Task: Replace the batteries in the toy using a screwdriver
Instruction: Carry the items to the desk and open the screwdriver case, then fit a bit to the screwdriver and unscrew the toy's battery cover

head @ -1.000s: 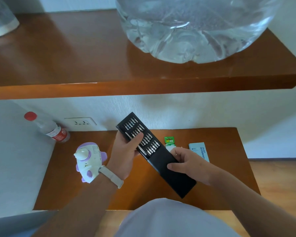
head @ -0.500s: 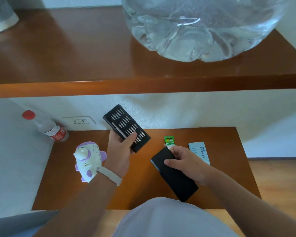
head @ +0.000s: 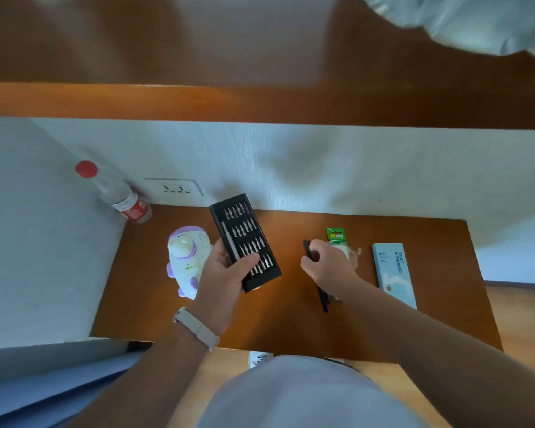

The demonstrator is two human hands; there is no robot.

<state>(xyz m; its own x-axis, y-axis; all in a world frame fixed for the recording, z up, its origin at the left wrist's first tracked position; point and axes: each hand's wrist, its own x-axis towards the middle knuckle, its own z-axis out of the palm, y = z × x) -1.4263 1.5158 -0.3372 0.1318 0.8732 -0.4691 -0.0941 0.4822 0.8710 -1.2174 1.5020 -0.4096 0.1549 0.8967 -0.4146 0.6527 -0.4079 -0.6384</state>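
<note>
Two hands work above the brown wooden counter [head: 430,319]. The left hand [head: 226,270] grips a black plastic bit tray [head: 247,242], thumb laid across its face, and holds it tilted. The tray carries rows of small silver bits and a slim grey screwdriver handle [head: 230,242] along its left edge. At three o'clock from the tray, the right hand [head: 331,267] curls its fingers round a flat black sleeve [head: 322,298], seen edge-on, so its inside is hidden. The white-and-purple plastic toy [head: 186,261] lies on the counter at nine o'clock from the left hand, just beside it. A green-carded battery pack [head: 335,234] lies at twelve o'clock from the right hand, and a light blue cardboard box [head: 394,273] at three o'clock.
</note>
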